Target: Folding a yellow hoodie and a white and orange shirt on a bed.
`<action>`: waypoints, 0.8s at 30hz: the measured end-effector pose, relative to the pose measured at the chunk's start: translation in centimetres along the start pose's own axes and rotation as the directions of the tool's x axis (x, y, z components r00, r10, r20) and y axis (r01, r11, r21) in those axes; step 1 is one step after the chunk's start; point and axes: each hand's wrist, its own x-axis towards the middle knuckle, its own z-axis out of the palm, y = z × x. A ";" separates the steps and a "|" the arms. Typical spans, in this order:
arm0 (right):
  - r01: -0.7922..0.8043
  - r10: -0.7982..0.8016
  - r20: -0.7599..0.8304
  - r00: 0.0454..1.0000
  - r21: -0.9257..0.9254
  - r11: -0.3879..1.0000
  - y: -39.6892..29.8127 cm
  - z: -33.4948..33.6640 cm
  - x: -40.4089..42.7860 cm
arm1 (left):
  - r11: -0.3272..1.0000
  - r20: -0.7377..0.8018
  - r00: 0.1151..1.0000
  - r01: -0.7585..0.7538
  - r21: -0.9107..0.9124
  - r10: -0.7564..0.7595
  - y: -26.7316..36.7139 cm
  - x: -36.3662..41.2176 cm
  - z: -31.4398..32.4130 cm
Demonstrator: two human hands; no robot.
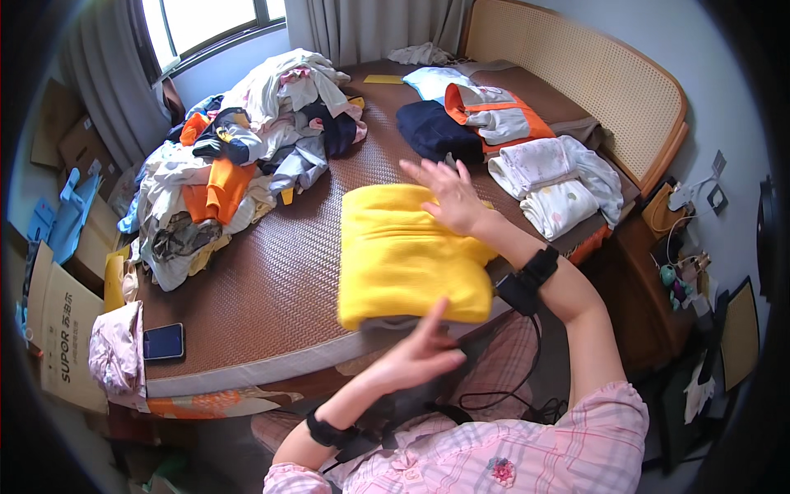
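A yellow folded garment (407,253) lies at the edge of the bed, with a grey part showing under its near side. My right hand (453,194) is over its upper right part, fingers spread, holding nothing; whether it touches the cloth I cannot tell. My left hand (426,352) is at its near edge, slightly blurred, with the index finger pointing out over the cloth and nothing held. Beyond my right hand sit a folded dark blue garment (435,129) and an orange and grey garment (500,114).
A large heap of mixed clothes (247,154) covers the bed's left side. Folded light garments (555,185) lie at the right. A smartphone (164,341) and a pink garment (116,352) lie near the front left corner. A rattan headboard (574,74) stands behind.
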 end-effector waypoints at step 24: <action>-0.593 0.368 0.819 0.441 0.574 -0.565 -5.3 -4.5 -14.9 | 0.733 -0.268 0.889 -0.103 0.672 0.370 4.1 1.4 -3.7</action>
